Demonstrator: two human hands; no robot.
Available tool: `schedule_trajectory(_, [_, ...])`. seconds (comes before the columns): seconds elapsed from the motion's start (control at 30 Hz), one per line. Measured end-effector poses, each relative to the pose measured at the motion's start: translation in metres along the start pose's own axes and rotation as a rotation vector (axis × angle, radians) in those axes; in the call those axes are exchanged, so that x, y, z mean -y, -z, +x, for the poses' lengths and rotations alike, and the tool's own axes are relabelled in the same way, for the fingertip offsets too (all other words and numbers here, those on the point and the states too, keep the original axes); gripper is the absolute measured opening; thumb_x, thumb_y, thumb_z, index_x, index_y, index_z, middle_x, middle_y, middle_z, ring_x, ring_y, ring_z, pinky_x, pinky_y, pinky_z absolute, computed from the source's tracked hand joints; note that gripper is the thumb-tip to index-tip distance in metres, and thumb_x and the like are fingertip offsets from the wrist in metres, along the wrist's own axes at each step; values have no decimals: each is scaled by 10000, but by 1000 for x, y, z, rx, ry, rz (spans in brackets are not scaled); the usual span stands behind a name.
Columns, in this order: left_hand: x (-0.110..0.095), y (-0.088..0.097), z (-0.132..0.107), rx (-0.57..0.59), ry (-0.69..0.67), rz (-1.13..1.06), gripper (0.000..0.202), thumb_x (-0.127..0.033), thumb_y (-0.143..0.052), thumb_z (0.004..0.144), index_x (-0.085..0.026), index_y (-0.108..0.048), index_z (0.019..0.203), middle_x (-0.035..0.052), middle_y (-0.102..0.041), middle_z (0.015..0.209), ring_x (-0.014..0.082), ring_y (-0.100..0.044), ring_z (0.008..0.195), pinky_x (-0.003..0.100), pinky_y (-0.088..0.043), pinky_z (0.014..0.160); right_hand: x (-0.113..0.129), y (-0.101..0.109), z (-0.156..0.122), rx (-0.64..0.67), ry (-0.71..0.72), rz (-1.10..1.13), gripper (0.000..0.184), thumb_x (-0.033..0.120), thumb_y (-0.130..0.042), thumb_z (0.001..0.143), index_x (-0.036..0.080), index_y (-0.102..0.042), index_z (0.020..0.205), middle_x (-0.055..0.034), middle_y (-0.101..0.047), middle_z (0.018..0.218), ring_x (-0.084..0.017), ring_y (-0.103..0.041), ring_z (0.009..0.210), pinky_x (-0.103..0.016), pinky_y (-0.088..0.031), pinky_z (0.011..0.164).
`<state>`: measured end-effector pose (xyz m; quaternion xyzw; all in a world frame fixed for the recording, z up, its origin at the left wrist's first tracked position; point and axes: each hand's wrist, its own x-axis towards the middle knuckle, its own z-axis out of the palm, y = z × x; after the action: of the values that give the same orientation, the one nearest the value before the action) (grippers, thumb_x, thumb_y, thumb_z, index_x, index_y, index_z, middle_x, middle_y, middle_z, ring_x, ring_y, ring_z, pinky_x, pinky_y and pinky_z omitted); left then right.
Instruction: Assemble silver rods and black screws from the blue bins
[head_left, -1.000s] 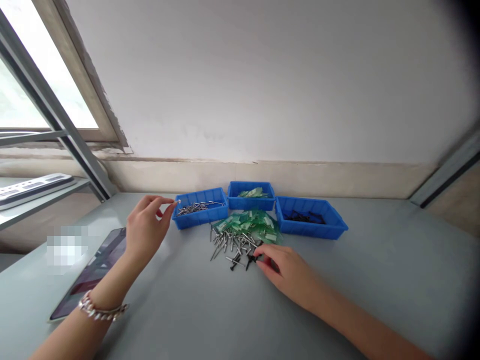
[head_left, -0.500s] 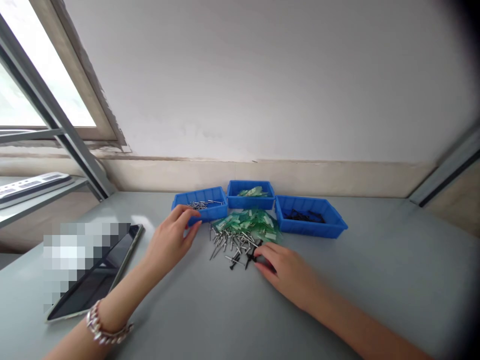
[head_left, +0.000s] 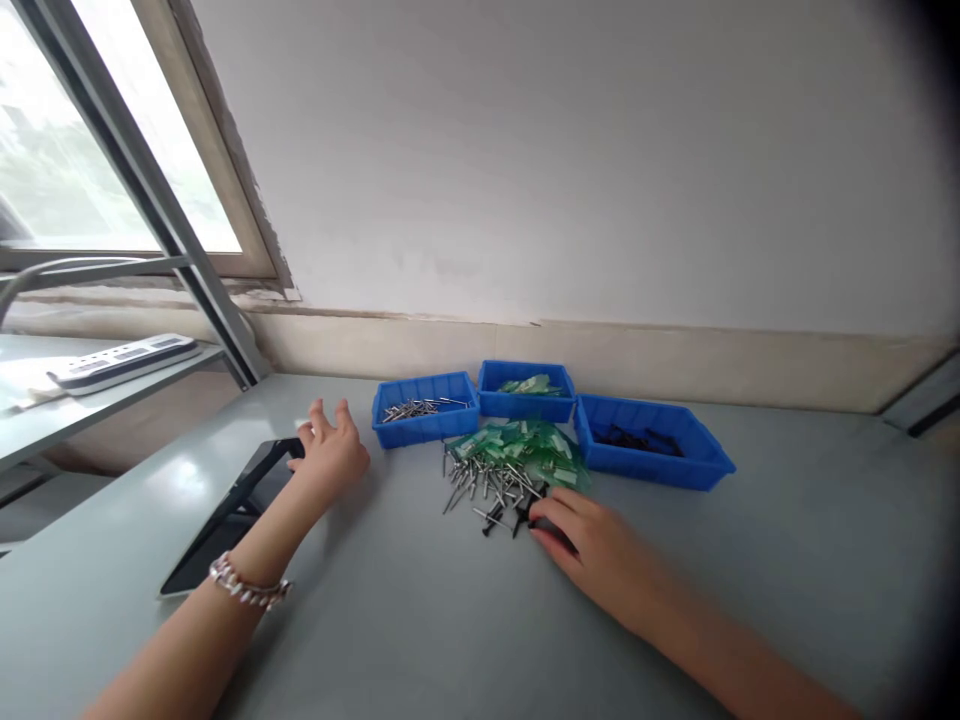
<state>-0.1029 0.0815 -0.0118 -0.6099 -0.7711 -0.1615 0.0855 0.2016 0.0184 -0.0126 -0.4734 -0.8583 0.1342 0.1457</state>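
Observation:
My left hand [head_left: 330,450] is raised beside the left end of the blue bin of silver rivets [head_left: 426,430], with its fingers spread and nothing in them. It partly covers a dark-screened tablet [head_left: 217,520]. My right hand [head_left: 589,540] is low over the table, thumb and fingers curled round the black screws [head_left: 525,512] at the right front of a loose pile. The fingertips partly hide what they grip. Silver rivets [head_left: 487,478] lie in the middle of that pile, and small green plastic packets [head_left: 525,440] lie behind them.
A blue bin of green packets [head_left: 529,405] stands at the middle back, and a blue bin of black screws [head_left: 652,468] at the right. Left of the table, a white power strip [head_left: 127,362] lies on a shelf by the metal upright [head_left: 202,275]. A wall rises behind.
My left hand has moved left, away from the rivet bin, and its fingers have spread. My right hand stays at the black screws. The camera view has shifted left.

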Motion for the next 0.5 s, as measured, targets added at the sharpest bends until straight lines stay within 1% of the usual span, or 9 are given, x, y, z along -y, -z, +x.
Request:
schedule_trajectory(0.1, [1, -3, 0, 31, 100, 42, 545, -84, -417, 759, 18, -328, 1286, 403, -223, 1300, 563, -363, 1117, 651, -401, 637, 2, 1, 0, 5, 5, -13, 159, 155, -462, 878, 197, -603, 939, -47, -589, 901, -198, -588, 810, -342, -484, 719])
schedule_trajectory(0.2, [-3, 4, -3, 33, 117, 58, 533, -115, -412, 790, -2, -325, 1303, 364, -240, 1321, 527, -378, 1123, 617, -418, 672, 5, 4, 1, 17, 10, -32, 164, 142, -460, 879, 189, -606, 937, -55, -586, 901, -200, -585, 824, -341, -486, 727])
schedule_trajectory(0.27, [-9, 13, -6, 6, 105, 65, 556, -171, -438, 804, -12, -309, 1321, 337, -222, 1344, 513, -352, 1143, 621, -415, 705, 7, 6, 1, 25, 18, -59, 165, 134, -460, 878, 185, -611, 923, -61, -584, 898, -201, -583, 832, -333, -486, 724])
schedule_trajectory(0.33, [-18, 22, -12, -49, 51, 74, 585, -235, -466, 811, -43, -295, 1337, 289, -202, 1374, 476, -326, 1175, 622, -389, 786, 9, 8, 2, 28, 39, -86, 171, 129, -456, 879, 180, -616, 906, -64, -582, 891, -196, -582, 826, -317, -487, 712])
schedule_trajectory(0.37, [-23, 26, -16, -85, 5, 79, 581, -252, -475, 810, -57, -307, 1331, 270, -215, 1374, 447, -335, 1178, 609, -373, 829, 10, 9, 2, 26, 51, -99, 175, 127, -451, 881, 178, -619, 899, -64, -581, 886, -192, -582, 817, -308, -486, 702])
schedule_trajectory(0.43, [-34, 31, -26, -192, -139, 86, 529, -248, -470, 812, -69, -354, 1295, 255, -280, 1339, 398, -399, 1129, 560, -384, 834, 11, 10, 2, 28, 70, -119, 185, 125, -446, 884, 173, -624, 893, -65, -577, 880, -182, -582, 794, -293, -484, 685])
schedule_trajectory(0.5, [-45, 33, -38, -238, -276, 59, 483, -241, -454, 820, -92, -369, 1271, 234, -323, 1312, 363, -441, 1075, 513, -402, 805, 11, 10, 2, 30, 81, -128, 190, 122, -448, 884, 168, -632, 899, -66, -574, 879, -177, -581, 783, -286, -482, 681])
